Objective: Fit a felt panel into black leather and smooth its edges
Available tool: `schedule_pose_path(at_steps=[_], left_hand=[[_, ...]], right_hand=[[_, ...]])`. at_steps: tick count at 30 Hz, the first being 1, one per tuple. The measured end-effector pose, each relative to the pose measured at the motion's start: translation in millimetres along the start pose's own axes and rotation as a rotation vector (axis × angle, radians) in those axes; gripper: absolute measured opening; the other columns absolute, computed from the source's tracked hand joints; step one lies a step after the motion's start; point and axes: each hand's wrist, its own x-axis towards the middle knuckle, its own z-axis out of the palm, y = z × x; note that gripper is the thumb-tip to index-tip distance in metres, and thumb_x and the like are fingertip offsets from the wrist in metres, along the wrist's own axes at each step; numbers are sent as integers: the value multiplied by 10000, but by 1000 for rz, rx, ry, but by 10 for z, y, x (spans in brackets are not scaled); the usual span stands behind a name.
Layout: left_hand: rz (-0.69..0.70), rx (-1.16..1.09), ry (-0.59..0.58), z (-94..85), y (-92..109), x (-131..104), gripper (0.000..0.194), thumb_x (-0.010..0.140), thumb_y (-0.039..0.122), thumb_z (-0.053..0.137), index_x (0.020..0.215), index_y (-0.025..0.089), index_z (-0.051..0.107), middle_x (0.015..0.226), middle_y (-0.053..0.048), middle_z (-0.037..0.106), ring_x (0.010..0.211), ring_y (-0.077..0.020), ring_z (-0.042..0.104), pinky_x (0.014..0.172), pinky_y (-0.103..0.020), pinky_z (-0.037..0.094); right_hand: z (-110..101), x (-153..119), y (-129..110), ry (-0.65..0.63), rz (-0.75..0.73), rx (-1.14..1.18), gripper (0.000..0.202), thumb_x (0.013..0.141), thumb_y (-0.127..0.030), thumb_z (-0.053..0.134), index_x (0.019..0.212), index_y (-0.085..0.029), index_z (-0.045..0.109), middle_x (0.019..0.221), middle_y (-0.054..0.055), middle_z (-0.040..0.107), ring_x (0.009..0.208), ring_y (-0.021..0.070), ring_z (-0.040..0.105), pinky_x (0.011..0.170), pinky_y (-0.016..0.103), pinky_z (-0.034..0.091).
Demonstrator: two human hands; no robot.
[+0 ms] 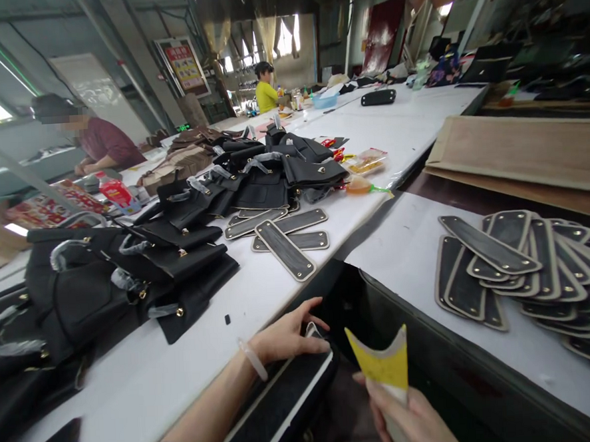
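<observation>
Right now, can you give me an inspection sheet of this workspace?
Surface: long white table, mostly covered.
Job's things: black panel at table edge; yellow curled strip.
Clutter: heaped black handbags; flat bag bases; second stack of bases; snack packets.
Hands: left hand rests on the panel, fingers spread; right hand grips the strip.
Cables: nothing seen.
Surroundings: two people at the table's far side; wooden boards.

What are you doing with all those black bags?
The left hand presses on a black padded panel at the table's edge. The right hand holds up a curled yellow card. Black handbags are piled on the white table, and more oblong panels lie stacked to the right.
</observation>
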Motion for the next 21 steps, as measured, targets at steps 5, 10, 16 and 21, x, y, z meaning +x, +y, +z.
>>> schedule_pose_path(at_steps=[5,10,16,21], left_hand=[[5,-143,-8,-100,-154,-193,622,899,582,485,1346,152,528,1352,-107,586,1217,-245,542,1068,-376,368],[35,-212,-1,-38,-276,-226,641,902,606,471,1358,160,534,1314,-93,621,1237,-254,537,1102,-379,342],[85,-138,-15,-17,-282,-217,574,932,609,393,1271,204,619,1213,-42,673,1174,-228,563,1070,-344,375],[67,28,33,-27,-260,-219,552,958,590,320,1061,186,682,1051,-26,689,985,-196,602,951,-304,436]], right_hand=[[338,406,-94,107,-131,116,764,744,-743,600,1131,-85,612,553,-38,513,511,147,508,516,254,410],[460,546,6,149,-271,-38,748,777,-756,531,1136,-110,651,1127,149,677,1200,311,544,1012,345,435],[546,553,204,257,-282,-123,775,871,-714,417,1338,-102,501,1411,152,499,1378,278,354,1169,372,248],[512,661,224,250,-259,-148,780,867,-727,406,1336,-112,504,1412,151,493,1368,276,369,1161,364,264]])
